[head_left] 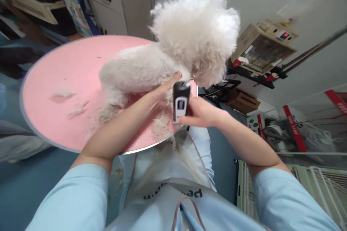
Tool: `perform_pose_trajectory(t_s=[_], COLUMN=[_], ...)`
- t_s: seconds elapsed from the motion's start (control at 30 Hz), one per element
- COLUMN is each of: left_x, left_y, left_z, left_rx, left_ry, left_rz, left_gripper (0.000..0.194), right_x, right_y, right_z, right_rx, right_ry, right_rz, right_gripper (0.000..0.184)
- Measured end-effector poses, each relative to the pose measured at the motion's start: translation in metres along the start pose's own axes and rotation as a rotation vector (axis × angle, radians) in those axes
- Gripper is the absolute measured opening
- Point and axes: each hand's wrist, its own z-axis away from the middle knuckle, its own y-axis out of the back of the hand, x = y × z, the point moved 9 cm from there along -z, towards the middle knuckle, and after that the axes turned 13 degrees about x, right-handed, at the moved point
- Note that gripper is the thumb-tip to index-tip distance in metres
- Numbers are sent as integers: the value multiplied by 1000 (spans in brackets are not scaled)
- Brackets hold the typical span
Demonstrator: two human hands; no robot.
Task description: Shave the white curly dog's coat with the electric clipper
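Observation:
A white, curly-headed dog (pixel 135 65) stands on a round pink grooming table (pixel 54 68), its body clipped short and its head a large puff of fluffy fur. My left hand (pixel 167 86) holds the dog around its shoulder or upper front leg. Its thumb rests on the fur, while the other fingers are mostly hidden. In my right hand (pixel 199 112) is a black and silver hair clipper (pixel 181 103), upright in front of the dog's chest. Whether its blade touches the fur, I cannot tell. Cut fur (pixel 161 124) lies below on the table's near edge.
More fur clumps (pixel 62 95) lie on the table's left side. A cabinet (pixel 108 7) stands behind it, with a pet carrier (pixel 35 7) at far left. On the right are a wall-mounted box (pixel 262 48) with a red display, a cardboard box (pixel 241 101) and a wire rack (pixel 320 187).

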Motion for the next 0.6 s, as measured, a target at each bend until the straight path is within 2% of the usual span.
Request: perform_pose_trajectory(t_s=[0.07, 0.13, 0.2, 0.27, 0.33, 0.43, 0.5, 0.6], left_x=[4, 6, 4, 0, -2, -3, -4, -6], left_y=[2, 4, 10, 18, 24, 27, 26, 29], left_z=[3, 6, 7, 7, 5, 3, 3, 7], left_rx=[21, 37, 63, 95, 105, 90, 102, 191], left_ry=[-21, -30, -7, 9, -6, -44, -30, 4], left_rz=[-5, -6, -16, -46, -108, -197, -200, -189], left_gripper=[61, 55, 45, 37, 30, 23, 23, 22], right_x=[0, 0, 6, 16, 21, 16, 9, 10], right_y=[-14, -10, 15, 41, 47, 26, 8, -6], right_z=[14, 21, 17, 9, 0, -5, 2, 19], right_rx=[-116, -101, 86, 302, 360, 203, 67, -44], right_ry=[-15, -49, -89, -113, -129, -146, -145, -185], right_rz=[-85, -282, -504, -613, -598, -534, -532, -576], right_gripper=[31, 30, 31, 37, 38, 29, 26, 28])
